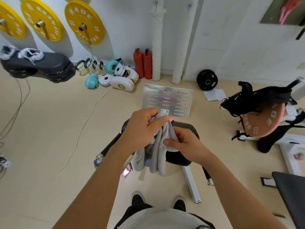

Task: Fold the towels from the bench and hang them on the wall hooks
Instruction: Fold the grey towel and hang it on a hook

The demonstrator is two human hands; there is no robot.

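The grey towel (158, 146) hangs bunched above the bench (184, 128); the left hand (142, 128) grips its top, the right hand (183, 146) pinches a fold lower down; folding looks barely begun; the hook (189, 5), on the wall beyond the bench, is bare, so hanging remains.

A soft grey cloth towel (159, 146), matt and slightly fuzzy, is hanging at the frame's centre. Behind it a slotted metal plate (167, 100) is lying with a dull brushed sheen. At upper left, yellow weight plates (84, 22) are showing a smooth satin finish. Two red fire extinguishers (143, 63) are looking glossy. The beige floor (52, 129) is looking smooth and matt.
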